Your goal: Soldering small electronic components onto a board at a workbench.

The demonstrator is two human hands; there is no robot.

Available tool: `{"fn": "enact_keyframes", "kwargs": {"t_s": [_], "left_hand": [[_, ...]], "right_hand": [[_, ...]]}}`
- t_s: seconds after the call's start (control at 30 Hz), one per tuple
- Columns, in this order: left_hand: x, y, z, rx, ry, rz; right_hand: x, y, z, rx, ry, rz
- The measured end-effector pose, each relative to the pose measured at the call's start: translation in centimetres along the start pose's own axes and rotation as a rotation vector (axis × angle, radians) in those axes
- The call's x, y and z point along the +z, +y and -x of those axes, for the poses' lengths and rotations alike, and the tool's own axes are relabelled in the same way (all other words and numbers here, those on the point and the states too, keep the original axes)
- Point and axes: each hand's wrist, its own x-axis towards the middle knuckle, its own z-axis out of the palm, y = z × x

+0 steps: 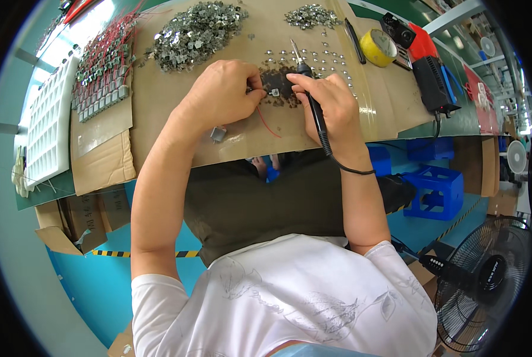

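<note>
Left hand (pixel 231 90) curls by a square silver metal part (pixel 275 92), pinch unclear; right hand (pixel 332 107) grips a slim black soldering iron (pixel 314 110), tip (pixel 294 46) twelve o'clock, presumably for safety.

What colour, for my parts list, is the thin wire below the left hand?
It's a thin red wire, best seen in the head view.

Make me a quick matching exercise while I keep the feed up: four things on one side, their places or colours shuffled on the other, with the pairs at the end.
Things
1. soldering iron
2. tape roll
3. compartment tray
4. fan

Places, colours or states
A. white, at the far left
B. black, at the lower right
C. held in the right hand
D. yellow, at the upper right

Pairs: 1-C, 2-D, 3-A, 4-B
</note>
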Motion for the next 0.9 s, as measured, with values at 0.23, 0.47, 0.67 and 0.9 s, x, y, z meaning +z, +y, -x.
{"fn": "enact_keyframes", "kwargs": {"t_s": [0.23,0.47,0.67,0.9], "left_hand": [[0.0,0.0,0.2,-0.004,0.006,0.002],[0.0,-0.1,0.1,-0.011,0.003,0.001],[-0.2,0.0,0.1,-0.026,-0.005,0.025],[-1.4,-1.6,0.2,-0.091,0.071,0.097]], "right_hand": [[-0.1,-0.2,0.1,0.01,0.013,-0.023],[-0.1,-0.1,0.2,0.003,-0.001,-0.019],[-0.2,-0.3,0.1,0.023,-0.004,-0.034],[-0.3,-0.2,-0.1,0.022,-0.014,-0.06]]}}
